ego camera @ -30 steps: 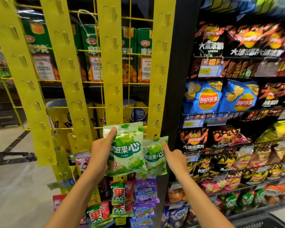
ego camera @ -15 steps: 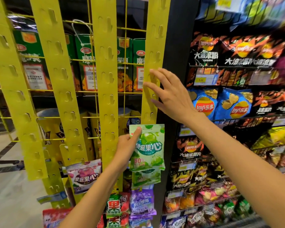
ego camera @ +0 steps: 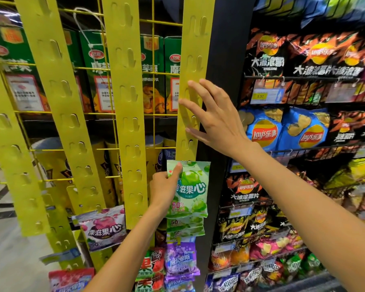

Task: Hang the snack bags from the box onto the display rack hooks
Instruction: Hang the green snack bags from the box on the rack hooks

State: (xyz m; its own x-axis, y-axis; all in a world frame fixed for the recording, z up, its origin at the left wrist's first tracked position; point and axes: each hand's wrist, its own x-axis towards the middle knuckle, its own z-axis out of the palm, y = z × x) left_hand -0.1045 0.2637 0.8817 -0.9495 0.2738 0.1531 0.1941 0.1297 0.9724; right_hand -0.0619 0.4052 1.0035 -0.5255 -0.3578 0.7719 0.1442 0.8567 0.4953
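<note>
Green snack bag [ego camera: 190,188]: I am seeing it hanging upright at the foot of the rightmost yellow hook strip [ego camera: 193,85], its top edge touching the strip's lowest visible slot.
Left hand [ego camera: 165,189]: I am watching it pinching the bag's upper left corner, thumb lying on the front and the other fingers hidden behind the pack.
Right hand [ego camera: 216,119]: it is resting spread against the same strip, well above the bag, fingertips lying flat on the yellow surface and holding nothing.
Below the bag: more green bags [ego camera: 184,227] are hanging in a column just under it, overlapping, with purple bags [ego camera: 180,261] lower still.
Pink bag [ego camera: 103,227]: it is hanging tilted on a strip further left, beside my left forearm.
Other strips [ego camera: 122,102]: they are hanging bare over a yellow wire grid [ego camera: 162,67].
Chip shelves [ego camera: 303,131]: they are filling the right side, beyond a black post [ego camera: 226,49].
Box: I am not seeing it in this view.
</note>
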